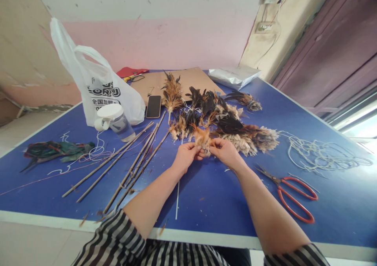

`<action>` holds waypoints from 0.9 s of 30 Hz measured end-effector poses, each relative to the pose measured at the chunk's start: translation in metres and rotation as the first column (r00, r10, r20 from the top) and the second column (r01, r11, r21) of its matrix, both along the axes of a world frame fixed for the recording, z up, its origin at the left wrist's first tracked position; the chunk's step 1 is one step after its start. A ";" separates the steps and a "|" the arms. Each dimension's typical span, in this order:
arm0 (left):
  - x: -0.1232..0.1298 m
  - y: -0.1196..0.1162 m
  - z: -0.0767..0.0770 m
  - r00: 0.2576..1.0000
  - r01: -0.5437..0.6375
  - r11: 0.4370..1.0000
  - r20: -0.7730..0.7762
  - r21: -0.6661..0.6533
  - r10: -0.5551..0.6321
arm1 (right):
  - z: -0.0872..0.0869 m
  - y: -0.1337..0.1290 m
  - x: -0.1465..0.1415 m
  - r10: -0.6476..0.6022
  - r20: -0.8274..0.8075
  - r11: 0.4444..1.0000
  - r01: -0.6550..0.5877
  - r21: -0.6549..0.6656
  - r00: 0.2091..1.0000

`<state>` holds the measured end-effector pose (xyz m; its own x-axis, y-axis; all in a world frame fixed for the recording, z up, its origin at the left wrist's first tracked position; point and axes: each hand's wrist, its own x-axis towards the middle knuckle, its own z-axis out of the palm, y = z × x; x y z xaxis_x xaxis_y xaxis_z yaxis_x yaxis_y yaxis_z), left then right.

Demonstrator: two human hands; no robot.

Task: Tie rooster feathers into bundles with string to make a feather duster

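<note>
Two hands at work over the blue desk (pixel 218 207), both on one tuft (pixel 202 135) of orange-brown feather. Left hand (pixel 187 155): fingers pinched round the base of the tuft. Right hand (pixel 226 152): thumb and fingers close together on the other side of that base. Exact contact points partly hidden by the fingers. Tuft position: between the hands, at the near edge of the feather pile (pixel 226 122), orange plumes uppermost.

Pile: black, brown and cream bunches, some overlapping. Behind its left side, a duster (pixel 172 93), feathers on the cardboard (pixel 147 83), its stem toward the near side. Phone (pixel 153 106) left of the duster, screen dark.

Left of hands: several thin sticks (pixel 97 168), lying aslant. Farther left, a dark green bundle (pixel 61 151) with loose thread around it. Lidded cup (pixel 118 121) in front of the white bag (pixel 100 81).

Right of hands: red-handled scissors (pixel 279 181), tips toward the pile. Beyond them, tangled pale string (pixel 318 154). Silver pouch (pixel 235 76) at far edge.
</note>
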<state>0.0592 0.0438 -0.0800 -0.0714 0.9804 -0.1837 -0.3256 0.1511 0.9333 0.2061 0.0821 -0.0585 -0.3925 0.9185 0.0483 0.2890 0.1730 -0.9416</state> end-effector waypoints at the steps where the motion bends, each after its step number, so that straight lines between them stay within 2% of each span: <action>1: 0.000 0.000 0.000 1.000 0.006 1.000 0.001 -0.001 -0.006 | 0.001 -0.001 -0.001 0.008 0.018 1.000 -0.008 0.008 1.000; 3: 0.001 0.000 0.000 1.000 0.019 1.000 0.003 -0.001 -0.019 | 0.003 -0.002 -0.002 0.021 0.061 0.999 -0.023 0.025 0.998; 6: 0.002 -0.001 0.001 1.000 0.021 1.000 0.001 -0.013 -0.021 | 0.003 -0.003 -0.003 -0.028 0.104 0.998 0.023 0.053 0.994; 11: 0.004 -0.003 0.004 1.000 0.024 1.000 0.010 -0.014 -0.024 | -0.006 0.001 -0.004 -0.081 0.096 0.993 0.073 0.090 0.992; 17: 0.002 -0.002 0.001 0.997 0.052 0.998 -0.052 0.038 -0.050 | -0.009 0.002 -0.004 -0.054 0.132 0.982 0.029 0.184 0.990; 23: -0.001 -0.002 -0.003 0.976 0.089 0.982 -0.214 0.167 -0.052 | 0.002 -0.002 -0.002 0.045 0.073 0.994 -0.051 0.092 0.996; 25: -0.003 -0.001 -0.003 0.971 0.081 0.983 -0.235 0.164 -0.041 | 0.006 -0.003 0.001 0.076 0.074 0.996 -0.079 0.036 0.994; 27: -0.005 0.001 -0.002 0.979 0.062 0.992 -0.202 0.107 -0.040 | 0.009 -0.001 0.005 0.057 0.093 0.998 -0.056 -0.016 0.994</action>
<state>0.0542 0.0452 -0.0823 -0.0447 0.9972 -0.0593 -0.1265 0.0532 0.9905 0.2113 0.0808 -0.0499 -0.4459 0.8951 -0.0026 0.3656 0.1794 -0.9133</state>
